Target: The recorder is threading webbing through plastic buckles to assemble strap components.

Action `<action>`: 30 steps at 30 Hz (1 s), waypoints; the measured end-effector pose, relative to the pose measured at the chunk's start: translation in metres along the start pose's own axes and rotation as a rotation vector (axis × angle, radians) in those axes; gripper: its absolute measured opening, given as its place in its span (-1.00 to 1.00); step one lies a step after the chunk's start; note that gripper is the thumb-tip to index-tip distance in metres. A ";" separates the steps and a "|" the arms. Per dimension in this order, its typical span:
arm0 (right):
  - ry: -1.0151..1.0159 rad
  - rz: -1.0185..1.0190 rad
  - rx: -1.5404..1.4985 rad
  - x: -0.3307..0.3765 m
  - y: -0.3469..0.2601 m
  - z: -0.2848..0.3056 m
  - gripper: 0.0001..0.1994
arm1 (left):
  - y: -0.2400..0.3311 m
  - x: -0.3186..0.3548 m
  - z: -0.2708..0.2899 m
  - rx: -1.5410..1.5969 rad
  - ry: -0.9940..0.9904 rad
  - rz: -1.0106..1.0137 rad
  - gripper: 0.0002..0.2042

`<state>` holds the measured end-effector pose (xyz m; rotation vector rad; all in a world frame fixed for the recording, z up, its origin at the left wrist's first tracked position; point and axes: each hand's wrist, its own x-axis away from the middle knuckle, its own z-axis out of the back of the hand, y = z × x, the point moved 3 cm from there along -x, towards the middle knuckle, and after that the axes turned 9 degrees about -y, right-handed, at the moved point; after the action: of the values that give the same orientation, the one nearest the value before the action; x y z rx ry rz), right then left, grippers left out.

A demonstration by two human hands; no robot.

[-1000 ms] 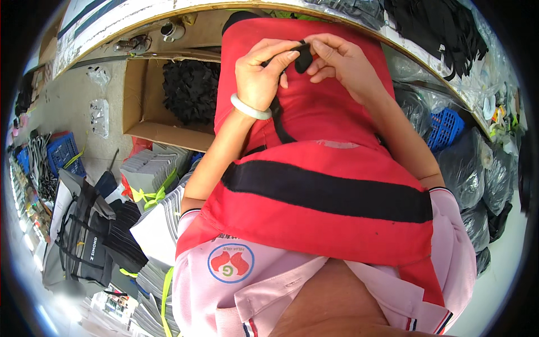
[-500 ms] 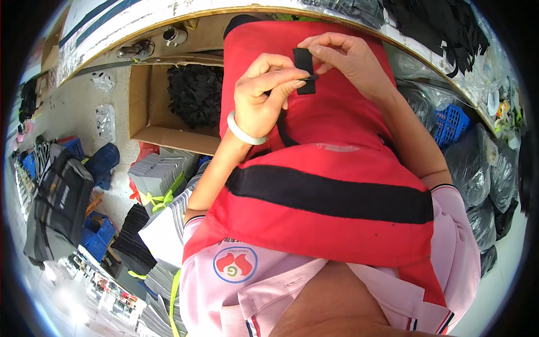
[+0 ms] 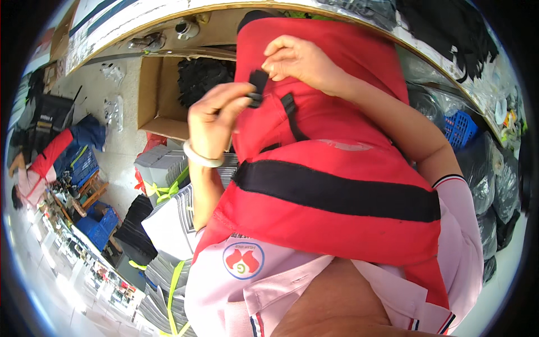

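A small black strip (image 3: 259,82), which looks like fabric or webbing, is held above my lap. My left hand (image 3: 216,115), with a pale bangle (image 3: 202,155) at the wrist, pinches its lower end between thumb and fingers; this hand is slightly blurred. At the strip's upper right edge, my right hand (image 3: 300,64) has its thumb and bent fingers closed, the fingertips seeming to touch it. Below my hands, a black strap (image 3: 293,118) lies across the red apron (image 3: 348,121) over my lap.
An open cardboard box (image 3: 160,92) of black pieces stands left of my lap, near grey bundles (image 3: 163,165) tied with green ribbon. A white-topped table (image 3: 112,36) curves ahead. A blue basket (image 3: 460,128) and bagged goods are at right. Another person (image 3: 42,174) works far left.
Both hands have shifted left with the black strip, which is now tilted. At far left, a person in pink and red shows where a large black-and-grey item was.
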<state>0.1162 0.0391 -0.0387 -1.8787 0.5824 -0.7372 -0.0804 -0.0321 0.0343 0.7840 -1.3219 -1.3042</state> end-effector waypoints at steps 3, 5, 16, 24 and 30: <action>0.024 0.052 0.242 -0.007 0.002 -0.012 -0.73 | -0.030 0.027 0.052 -0.096 0.462 0.101 -0.71; 0.039 0.065 0.423 -0.006 -0.003 -0.010 -0.73 | -0.044 0.042 0.067 0.173 0.502 0.108 -0.69; -0.202 -0.088 0.297 0.019 -0.041 -0.021 -0.89 | -0.040 -0.046 -0.064 0.555 -0.135 -0.130 -0.36; 0.016 -0.128 0.187 0.039 -0.040 0.020 -0.78 | -0.033 -0.059 -0.060 0.727 -0.263 0.190 -0.45; 0.005 0.100 0.176 0.052 -0.032 0.029 -0.87 | -0.026 -0.056 -0.076 0.829 -0.576 0.317 -0.52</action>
<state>0.1753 0.0339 -0.0067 -1.6745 0.5908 -0.7043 -0.0021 -0.0029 -0.0166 0.7062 -2.4133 -0.7115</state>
